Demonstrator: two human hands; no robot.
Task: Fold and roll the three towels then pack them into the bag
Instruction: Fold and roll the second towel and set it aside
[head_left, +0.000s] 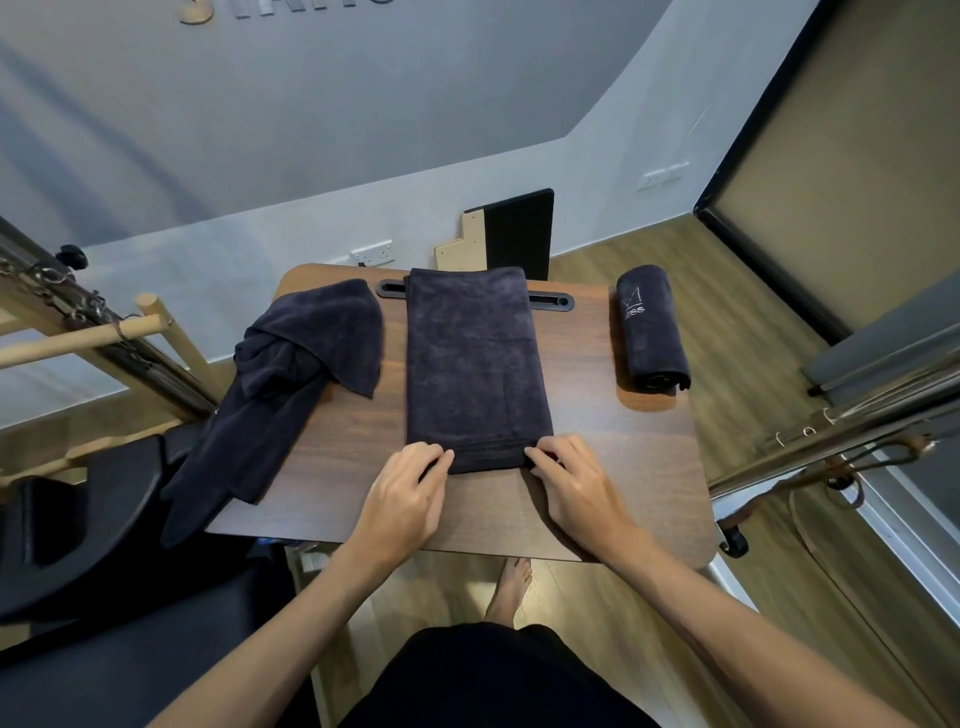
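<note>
At near edge of folded towel (475, 364), mid-table (644, 467): left hand (402, 499) and right hand (574, 488) each pinch a corner. Risks: uneven start gives crooked, loose roll. Rolled towel (652, 330) sits at right edge; crumpled towel (291, 384) overhangs left, may slide off. Bag not visible.

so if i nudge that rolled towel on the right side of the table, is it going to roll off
Possibly. The rolled towel is a cylinder lying close to the table edge, so a sideways push could roll it off. Its soft pile would probably grip the wood. It would likely loosen rather than stay stiff.
</note>
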